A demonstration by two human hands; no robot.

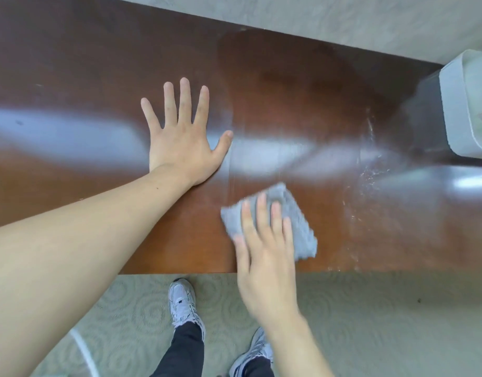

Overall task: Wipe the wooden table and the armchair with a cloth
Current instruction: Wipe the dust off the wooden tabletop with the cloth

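Observation:
The dark wooden table (98, 77) fills the upper part of the view, glossy with light glare across its middle. A folded grey cloth (302, 221) lies near the table's front edge. My right hand (264, 248) presses flat on the cloth with straight fingers, blurred by motion. My left hand (182, 137) rests flat on the table to the left of the cloth, fingers spread. Wet streaks (367, 172) show on the wood to the right of the cloth. No armchair is in view.
A white plastic container (457, 104) stands on the table at the right edge. Patterned grey-green carpet (384, 322) lies beyond the front and back edges of the table. My feet in grey sneakers (182, 303) stand close to the front edge.

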